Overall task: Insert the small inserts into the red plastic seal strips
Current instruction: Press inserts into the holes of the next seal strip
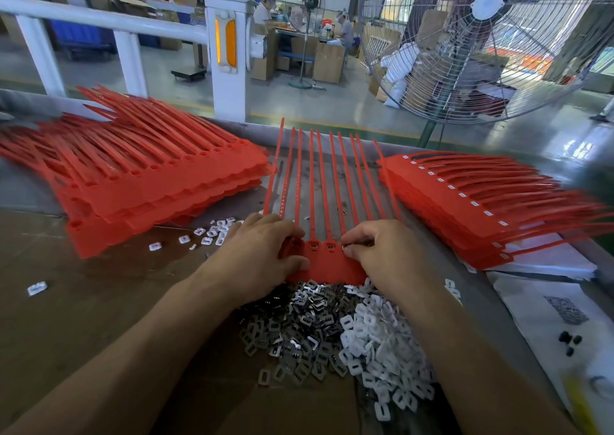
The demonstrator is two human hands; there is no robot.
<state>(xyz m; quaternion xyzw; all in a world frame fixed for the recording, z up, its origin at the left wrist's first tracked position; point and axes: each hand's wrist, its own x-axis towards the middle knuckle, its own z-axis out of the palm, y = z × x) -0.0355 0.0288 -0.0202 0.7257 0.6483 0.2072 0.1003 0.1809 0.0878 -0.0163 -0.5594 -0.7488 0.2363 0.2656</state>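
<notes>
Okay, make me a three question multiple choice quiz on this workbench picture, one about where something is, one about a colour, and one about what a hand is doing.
1. Where does the heap of small metal and white plastic inserts lie?
A. Behind the fan
B. Between the forearms, nearer the person than the red plastic seal strip sheet in hand
C. On top of the left stack

2. What colour are the small tabs along the right-hand stack of red seal strips?
A. White
B. Blue
C. Yellow

3. What is the right hand doing?
A. Hanging idle off the table
B. Lying flat on the white paper
C. Pinching at the heads of the sheet, fingers curled

Answers: 1 B, the heap sits just below the sheet, between both arms. 2 A, a row of white tabs lines that stack's edge. 3 C, its fingertips meet at the sheet's head row while the left hand grips the other end.
</notes>
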